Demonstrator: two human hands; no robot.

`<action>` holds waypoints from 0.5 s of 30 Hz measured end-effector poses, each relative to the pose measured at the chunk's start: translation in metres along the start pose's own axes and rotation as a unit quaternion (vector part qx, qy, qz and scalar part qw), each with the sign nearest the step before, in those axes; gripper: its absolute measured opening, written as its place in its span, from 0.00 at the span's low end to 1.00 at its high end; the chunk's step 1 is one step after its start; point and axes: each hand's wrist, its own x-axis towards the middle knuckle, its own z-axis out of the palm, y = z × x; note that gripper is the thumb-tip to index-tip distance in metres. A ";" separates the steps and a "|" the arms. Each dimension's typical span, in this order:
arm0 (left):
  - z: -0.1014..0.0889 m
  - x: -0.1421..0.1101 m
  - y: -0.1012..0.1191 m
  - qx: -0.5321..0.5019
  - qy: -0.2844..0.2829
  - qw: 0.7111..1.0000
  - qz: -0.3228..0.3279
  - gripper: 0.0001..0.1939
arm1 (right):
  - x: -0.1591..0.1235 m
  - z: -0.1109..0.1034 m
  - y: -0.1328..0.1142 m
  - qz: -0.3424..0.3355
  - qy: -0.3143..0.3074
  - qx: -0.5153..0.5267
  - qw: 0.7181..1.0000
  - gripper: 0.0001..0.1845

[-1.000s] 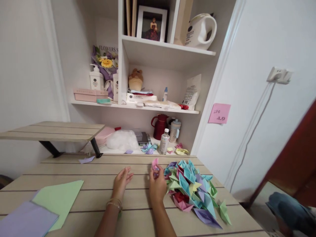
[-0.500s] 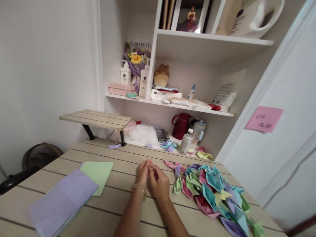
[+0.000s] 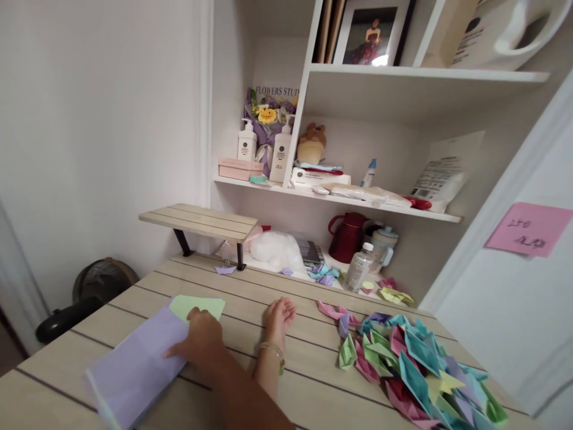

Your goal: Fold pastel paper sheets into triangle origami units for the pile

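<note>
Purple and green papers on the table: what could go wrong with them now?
The right hand is over the purple paper, which overlaps the green paper, so the two might get dragged or creased together. Also, the right forearm crosses over the left forearm, so they could bump and jolt the papers.

There are two hands [image 3: 278, 316], one paper stack [image 3: 138, 364], two pump bottles [image 3: 280, 156] and one note [image 3: 529, 229].

I see a beige tabletop [image 3: 317, 388] striped with dark lines, a lavender sheet [image 3: 138, 358], a pale-green sheet [image 3: 211, 303], a folded-paper pile [image 3: 421, 361] mixing turquoise, purple, green, pink, red and yellow, white shelves [image 3: 425, 73], a yellow flower [image 3: 267, 115], a dark-red jug [image 3: 347, 240], and a pink note [image 3: 530, 229] marked with dark handwriting.
</note>
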 end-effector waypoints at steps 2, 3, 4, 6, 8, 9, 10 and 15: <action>-0.001 0.001 -0.001 -0.001 -0.002 1.000 -0.002 0.09 | 0.006 0.002 0.011 0.025 0.000 0.051 0.998 0.35; -0.001 0.001 -0.001 0.000 -0.003 1.000 -0.001 0.09 | 0.007 0.002 0.017 0.040 0.005 0.071 0.997 0.30; 0.000 0.001 -0.001 0.001 -0.004 1.000 0.000 0.09 | 0.008 0.001 0.022 0.046 0.017 0.080 0.996 0.26; 0.001 0.000 -0.002 0.002 -0.002 1.000 0.004 0.10 | 0.006 -0.001 0.028 0.047 0.055 0.070 0.995 0.18; 0.002 -0.002 -0.001 0.003 -0.005 1.000 0.009 0.10 | 0.003 -0.003 0.027 0.032 0.098 0.056 0.993 0.12; 0.002 -0.004 -0.001 0.005 -0.008 1.000 0.012 0.10 | 0.001 -0.004 0.025 0.024 0.118 0.056 0.991 0.10; 0.002 -0.005 0.000 0.007 -0.012 1.000 0.015 0.10 | -0.002 -0.007 0.023 0.015 0.139 0.064 0.988 0.08; 0.002 -0.004 -0.002 0.031 -0.032 0.999 0.016 0.10 | -0.023 -0.041 0.041 -0.068 0.297 0.276 0.912 0.07</action>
